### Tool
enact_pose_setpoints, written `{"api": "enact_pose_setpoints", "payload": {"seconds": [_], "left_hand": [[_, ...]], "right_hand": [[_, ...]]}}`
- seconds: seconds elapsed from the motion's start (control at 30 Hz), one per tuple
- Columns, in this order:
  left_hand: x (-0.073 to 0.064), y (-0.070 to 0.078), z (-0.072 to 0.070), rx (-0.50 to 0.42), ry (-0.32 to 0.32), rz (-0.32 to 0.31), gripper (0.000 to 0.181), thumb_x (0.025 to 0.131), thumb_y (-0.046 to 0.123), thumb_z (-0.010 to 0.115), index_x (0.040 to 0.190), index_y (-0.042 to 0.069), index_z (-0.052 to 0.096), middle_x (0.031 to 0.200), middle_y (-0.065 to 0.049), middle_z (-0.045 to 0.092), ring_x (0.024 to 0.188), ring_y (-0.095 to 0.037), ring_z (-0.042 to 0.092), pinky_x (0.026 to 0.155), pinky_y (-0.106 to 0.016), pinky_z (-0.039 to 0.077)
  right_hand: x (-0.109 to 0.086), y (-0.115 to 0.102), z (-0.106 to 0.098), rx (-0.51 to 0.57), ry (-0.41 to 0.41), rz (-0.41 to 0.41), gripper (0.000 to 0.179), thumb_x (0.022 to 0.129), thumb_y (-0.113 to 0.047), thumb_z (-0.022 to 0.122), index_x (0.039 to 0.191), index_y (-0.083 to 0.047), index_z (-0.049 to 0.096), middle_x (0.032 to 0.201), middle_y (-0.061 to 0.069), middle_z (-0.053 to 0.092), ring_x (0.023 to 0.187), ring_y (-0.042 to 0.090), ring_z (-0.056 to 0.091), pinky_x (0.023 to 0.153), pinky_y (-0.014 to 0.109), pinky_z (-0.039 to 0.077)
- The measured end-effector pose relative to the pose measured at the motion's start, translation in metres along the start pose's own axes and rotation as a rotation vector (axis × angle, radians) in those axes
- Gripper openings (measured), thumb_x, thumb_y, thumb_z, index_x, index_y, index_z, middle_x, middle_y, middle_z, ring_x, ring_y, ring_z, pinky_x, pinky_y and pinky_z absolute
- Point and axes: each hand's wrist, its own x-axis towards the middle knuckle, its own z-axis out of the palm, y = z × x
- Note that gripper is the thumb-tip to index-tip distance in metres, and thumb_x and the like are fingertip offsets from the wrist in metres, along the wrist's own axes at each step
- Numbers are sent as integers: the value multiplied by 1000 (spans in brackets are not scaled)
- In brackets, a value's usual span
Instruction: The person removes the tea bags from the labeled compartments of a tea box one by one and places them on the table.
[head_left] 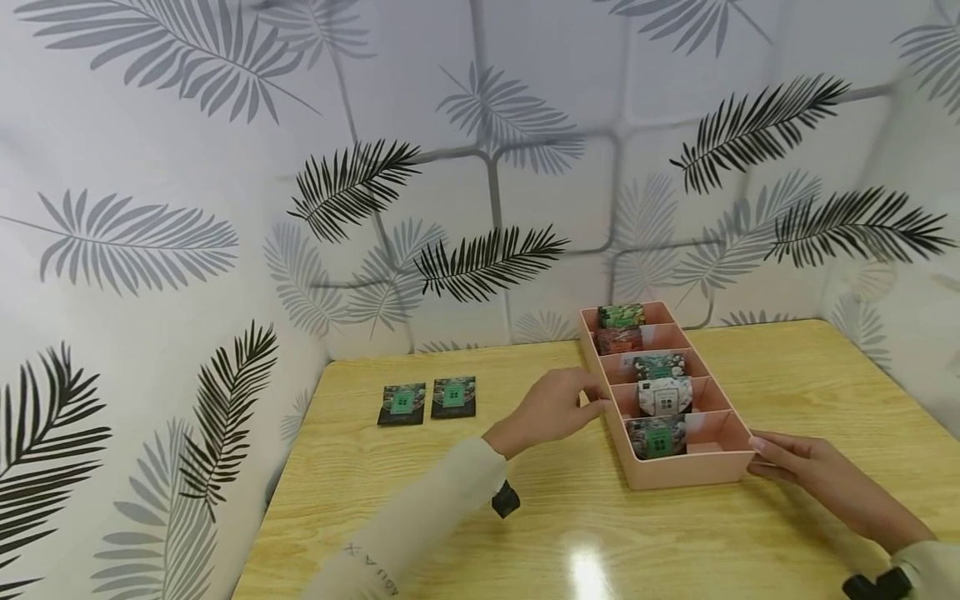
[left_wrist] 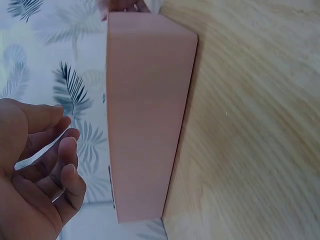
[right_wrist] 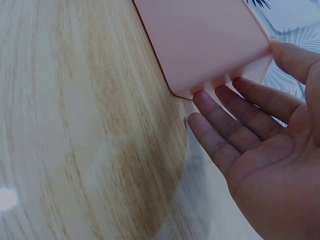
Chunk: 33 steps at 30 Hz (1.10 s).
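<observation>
A pink divided box (head_left: pixel 686 471) stands on the table, holding small packets in its compartments. They include a green packet (head_left: pixel 621 315), a red packet (head_left: pixel 618 340), a white packet (head_left: pixel 664 397) and a dark packet with a green label (head_left: pixel 658 437). My left hand (head_left: pixel 553 408) is beside the box's left wall, fingers loosely bent; the left wrist view shows them apart from the wall with nothing held. At the box's near right corner, my right hand (right_wrist: pixel 270 135) touches the outer wall with nearly straight fingertips, its thumb at the rim.
Two dark packets with green labels, a left one (head_left: pixel 402 404) and a right one (head_left: pixel 453 397), lie side by side on the wooden table (head_left: pixel 352 500), left of the box. A leaf-patterned wall covering (head_left: pixel 480 200) rises behind the table.
</observation>
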Motion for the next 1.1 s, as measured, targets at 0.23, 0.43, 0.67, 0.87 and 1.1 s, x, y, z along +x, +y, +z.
{"api": "enact_pose_setpoints", "payload": {"seconds": [0.23,0.43,0.67,0.87,1.1], "left_hand": [[10,20,20,119,-77,20,14,94,36,61,94,25,70,82,19,61,64,7,50,60,-12,40],[17,26,34,158,-106,-16,16,93,37,62,98,26,73,91,19,64,70,9,52,61,-10,42],[19,35,37,325,-85,48,17,96,32,58,98,26,73,91,16,56,68,6,47,53,-13,39],[17,42,38,445,-65,50,20,98,31,54,92,28,72,86,14,54,66,4,47,48,-14,37],[17,43,41,474,-39,43,18,97,30,55,88,27,70,85,13,54,65,3,46,46,-15,36]], "right_hand": [[1,2,1,-3,5,-7,68,103,-38,41,144,13,25,133,21,51,109,12,61,87,21,48],[2,2,2,16,2,-9,68,103,-37,41,143,15,24,135,22,48,108,11,61,87,22,48],[0,-1,2,9,3,-8,68,103,-38,41,143,15,24,135,24,47,109,11,61,88,22,48],[0,-1,1,16,-16,13,69,103,-39,40,144,14,22,135,23,49,111,13,60,88,23,47],[0,-1,2,8,-7,17,70,103,-39,40,144,14,23,135,23,49,111,13,60,88,23,47]]}}
